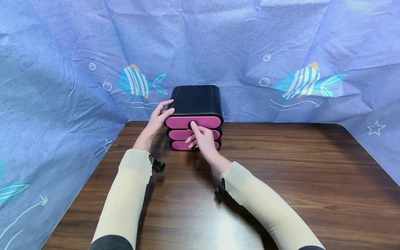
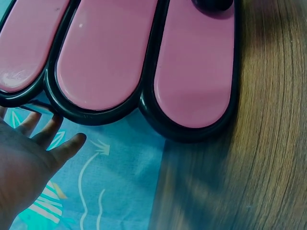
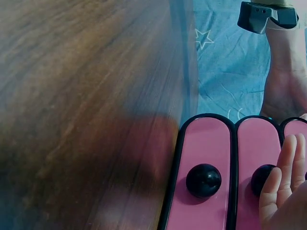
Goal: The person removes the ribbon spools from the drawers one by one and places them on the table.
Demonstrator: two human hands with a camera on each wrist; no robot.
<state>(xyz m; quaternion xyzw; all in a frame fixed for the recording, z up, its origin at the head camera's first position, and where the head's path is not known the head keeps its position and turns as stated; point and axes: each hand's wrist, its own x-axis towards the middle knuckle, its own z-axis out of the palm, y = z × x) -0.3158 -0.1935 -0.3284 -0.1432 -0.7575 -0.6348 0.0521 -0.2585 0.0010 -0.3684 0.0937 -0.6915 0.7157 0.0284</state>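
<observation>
A small black drawer cabinet (image 1: 196, 100) with three pink drawer fronts stands at the back of the table. All three fronts look closed. My left hand (image 1: 155, 121) rests against the cabinet's upper left side, fingers spread and nearly straight, thumb near the top front edge. My right hand (image 1: 205, 140) is at the top drawer (image 1: 210, 121), its thumb and index finger pinching the round black knob (image 1: 190, 125). Its other fingers (image 3: 286, 165) extend in front of the middle drawer, beside that drawer's knob (image 3: 259, 181). The bottom drawer's knob (image 3: 203, 180) is untouched.
The cabinet stands on a brown wood-grain table (image 1: 297, 173), close to its back edge. Behind and to the left hangs a blue cloth (image 1: 218, 45) printed with fish and stars. Each sleeve carries a small black wrist camera (image 1: 158, 165).
</observation>
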